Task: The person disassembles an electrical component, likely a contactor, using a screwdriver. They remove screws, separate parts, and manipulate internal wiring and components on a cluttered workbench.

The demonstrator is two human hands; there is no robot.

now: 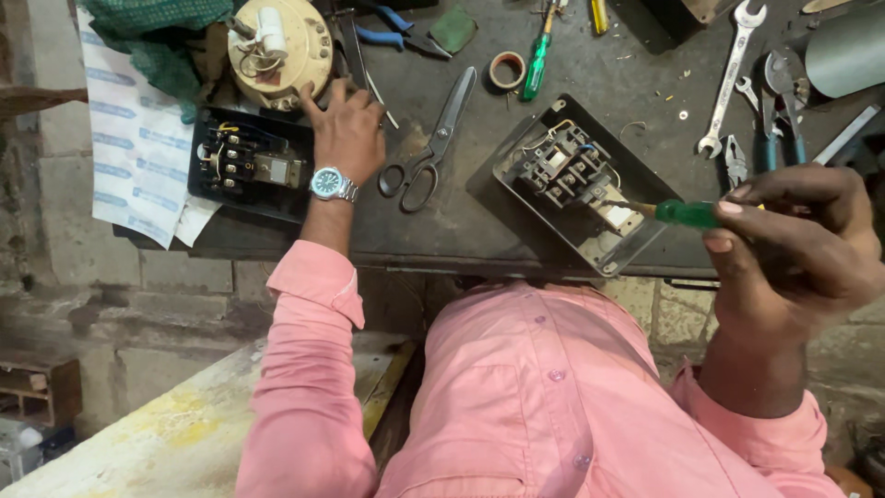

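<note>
The right hand [793,244] pinches a green-handled screwdriver [687,214] between thumb and fingertips, handle at the fingers' nine o'clock, the thin shaft running on toward nine o'clock into the open black metal switch box [576,189]. The left hand [348,134], fingers spread and gripping nothing, rests on the dark workbench [479,231] with its fingertips touching the round cream-coloured electrical part [281,51] at eleven o'clock. A second black box with contacts [244,161] lies at its nine o'clock; grey steel scissors [433,143] at three o'clock.

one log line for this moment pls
left hand resting on bench by round cream part | right hand holding green screwdriver, tip at open switch box
</note>
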